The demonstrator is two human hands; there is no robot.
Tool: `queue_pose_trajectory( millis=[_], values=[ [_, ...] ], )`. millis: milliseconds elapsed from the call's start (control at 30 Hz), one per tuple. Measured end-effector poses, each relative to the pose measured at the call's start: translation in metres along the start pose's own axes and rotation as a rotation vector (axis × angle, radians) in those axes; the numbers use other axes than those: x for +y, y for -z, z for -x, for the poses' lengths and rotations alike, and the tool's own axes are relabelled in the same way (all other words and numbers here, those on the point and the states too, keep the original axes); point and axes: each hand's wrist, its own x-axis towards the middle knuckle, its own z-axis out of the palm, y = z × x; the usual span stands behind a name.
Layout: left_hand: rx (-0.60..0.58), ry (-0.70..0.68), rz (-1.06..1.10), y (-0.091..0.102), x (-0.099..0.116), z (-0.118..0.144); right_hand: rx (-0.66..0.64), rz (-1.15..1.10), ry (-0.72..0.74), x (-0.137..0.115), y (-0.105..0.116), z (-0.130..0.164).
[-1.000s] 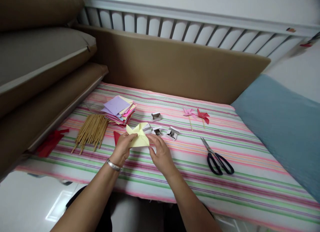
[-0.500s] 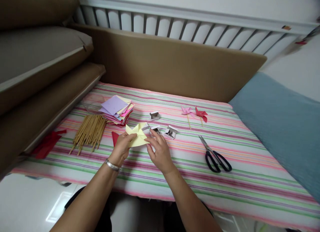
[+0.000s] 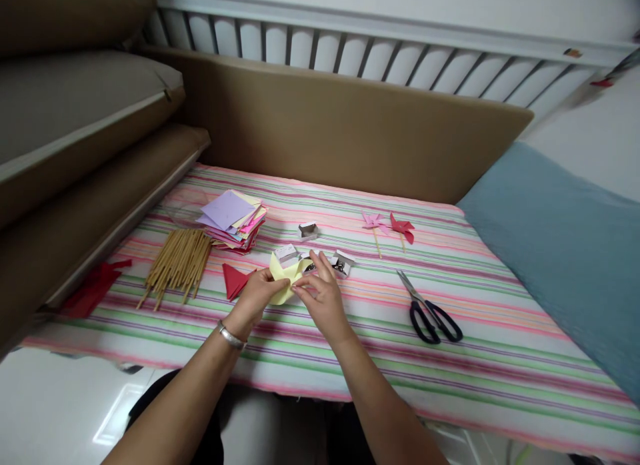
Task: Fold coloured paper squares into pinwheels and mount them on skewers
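A yellow paper pinwheel (image 3: 284, 276), its corners folded inward, is held above the striped cloth between both hands. My left hand (image 3: 256, 293), with a silver bracelet at the wrist, grips its left side, thumb on top near the middle. My right hand (image 3: 320, 295) pinches the paper at its centre and right side, the other fingers raised. Whether something tiny sits in that pinch cannot be seen. Just beyond the paper stand small white boxes, one a box of metal pieces (image 3: 343, 265); my right fingers partly hide another. Folded red paper (image 3: 234, 280) lies beside my left hand.
Wooden sticks (image 3: 177, 261) and a stack of coloured paper squares (image 3: 231, 218) lie to the left. Scissors (image 3: 427, 311) rest at the right. Farther back are a pink pinwheel (image 3: 375, 222) and a red pinwheel (image 3: 402, 227). A brown padded board (image 3: 325, 131) stands behind.
The yellow paper has shifted right and tilted, and its right flap is now drawn toward the centre. My right fingers have moved from its right corner to a pinch at the middle.
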Motion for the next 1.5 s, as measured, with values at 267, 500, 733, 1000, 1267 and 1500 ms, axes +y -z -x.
queue_pose_trajectory(
  millis=[267, 500, 733, 1000, 1267, 1500],
  values=[
    [-0.044, 0.061, 0.016, -0.004, 0.001, 0.002, -0.03, 0.025, -0.011, 0.001, 0.001, 0.0],
    [-0.091, 0.077, 0.008, 0.001, 0.0, 0.001, -0.043, 0.051, -0.004, 0.0, 0.002, 0.0],
    [-0.142, 0.09, 0.027, 0.001, 0.001, 0.002, -0.035, 0.068, -0.025, 0.002, 0.001, -0.001],
    [-0.164, 0.078, 0.02, 0.001, -0.001, 0.002, -0.031, 0.091, -0.065, 0.002, -0.001, -0.002],
    [0.0, 0.031, 0.004, -0.001, 0.0, 0.0, 0.157, -0.196, -0.299, -0.001, 0.003, -0.004],
    [-0.066, 0.021, -0.041, -0.001, 0.002, 0.003, -0.174, -0.83, -0.721, -0.002, 0.007, -0.007]
  ],
)
